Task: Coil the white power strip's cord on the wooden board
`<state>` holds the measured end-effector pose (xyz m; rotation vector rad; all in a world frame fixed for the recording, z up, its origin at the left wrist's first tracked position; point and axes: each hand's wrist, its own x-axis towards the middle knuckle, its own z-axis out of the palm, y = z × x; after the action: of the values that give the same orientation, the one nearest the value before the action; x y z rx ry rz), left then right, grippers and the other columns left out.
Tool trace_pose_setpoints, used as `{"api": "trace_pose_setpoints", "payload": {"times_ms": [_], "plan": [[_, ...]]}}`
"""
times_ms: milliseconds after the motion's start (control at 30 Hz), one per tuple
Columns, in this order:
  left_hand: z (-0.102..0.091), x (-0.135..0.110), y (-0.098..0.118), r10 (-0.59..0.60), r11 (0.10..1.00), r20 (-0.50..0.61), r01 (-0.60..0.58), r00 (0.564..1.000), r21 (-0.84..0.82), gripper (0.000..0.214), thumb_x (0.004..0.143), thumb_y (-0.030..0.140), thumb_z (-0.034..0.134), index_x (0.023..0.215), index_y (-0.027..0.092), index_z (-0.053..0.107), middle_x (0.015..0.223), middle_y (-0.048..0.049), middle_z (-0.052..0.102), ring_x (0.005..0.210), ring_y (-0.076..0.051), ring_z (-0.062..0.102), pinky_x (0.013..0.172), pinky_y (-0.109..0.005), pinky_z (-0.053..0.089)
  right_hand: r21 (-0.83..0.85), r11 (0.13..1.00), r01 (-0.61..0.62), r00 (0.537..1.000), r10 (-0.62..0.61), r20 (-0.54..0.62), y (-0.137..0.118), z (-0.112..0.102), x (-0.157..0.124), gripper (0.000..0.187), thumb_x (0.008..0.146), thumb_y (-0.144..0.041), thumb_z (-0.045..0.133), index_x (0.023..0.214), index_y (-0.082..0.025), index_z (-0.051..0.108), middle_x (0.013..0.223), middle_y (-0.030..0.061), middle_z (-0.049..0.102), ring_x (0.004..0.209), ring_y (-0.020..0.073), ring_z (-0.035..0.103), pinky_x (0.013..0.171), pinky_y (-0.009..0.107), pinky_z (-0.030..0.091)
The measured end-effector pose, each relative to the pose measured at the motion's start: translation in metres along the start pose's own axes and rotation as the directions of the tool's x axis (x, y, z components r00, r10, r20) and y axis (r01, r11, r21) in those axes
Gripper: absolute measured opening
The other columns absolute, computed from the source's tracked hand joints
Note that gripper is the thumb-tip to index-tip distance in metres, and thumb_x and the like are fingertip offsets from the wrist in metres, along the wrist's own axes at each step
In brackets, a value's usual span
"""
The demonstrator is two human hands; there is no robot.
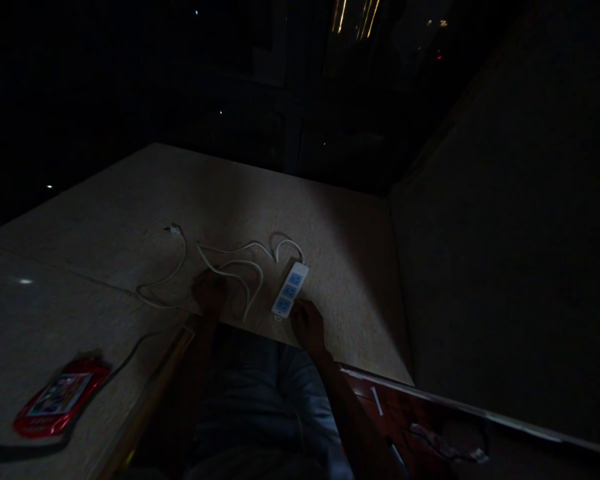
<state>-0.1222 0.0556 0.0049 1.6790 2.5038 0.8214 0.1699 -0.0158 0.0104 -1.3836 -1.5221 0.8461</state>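
Observation:
A white power strip with three blue socket panels lies flat on the pale tabletop. My right hand rests at its lower right edge, fingers loosely bent and apart; the strip is not gripped. From the strip's far end a white cord runs left in loose loops to a plug. My left hand is curled on the table, with the cord passing at its fingertips. Darkness hides what those fingers hold, if anything.
A shiny red packet lies at the lower left, beside a dark cable. A dark wall or panel rises on the right. Below the table's right edge, an open reddish compartment contains assorted items. Dark glass stands behind the table.

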Motion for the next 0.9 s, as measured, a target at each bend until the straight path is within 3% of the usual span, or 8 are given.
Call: {"api": "trace_pose_setpoints", "payload": {"times_ms": [533, 900], "plan": [[0.001, -0.001, 0.002, -0.019, 1.0, -0.024, 0.019, 1.0, -0.003, 0.038, 0.083, 0.027, 0.045, 0.112, 0.015, 0.066, 0.113, -0.0167, 0.069, 0.106, -0.032, 0.061, 0.096, -0.046, 0.043, -0.011, 1.0, 0.018, 1.0, -0.018, 0.004, -0.002, -0.001, 0.0, 0.025, 0.092, -0.028, 0.049, 0.105, -0.02, 0.069, 0.097, 0.008, 0.071, 0.088, 0.0196, 0.067, 0.078, 0.031, 0.052], [-0.007, -0.002, 0.009, -0.06, 0.998, 0.028, 0.06, 0.998, 0.013, 0.041, 0.085, 0.029, 0.044, 0.116, 0.014, 0.066, 0.117, -0.0158, 0.068, 0.108, -0.03, 0.061, 0.095, -0.043, 0.043, 0.03, 0.999, -0.022, 1.0, 0.021, 0.015, -0.003, -0.002, 0.001, 0.024, 0.089, -0.028, 0.052, 0.104, -0.019, 0.069, 0.096, 0.0076, 0.072, 0.086, 0.0197, 0.067, 0.078, 0.032, 0.053]]}}
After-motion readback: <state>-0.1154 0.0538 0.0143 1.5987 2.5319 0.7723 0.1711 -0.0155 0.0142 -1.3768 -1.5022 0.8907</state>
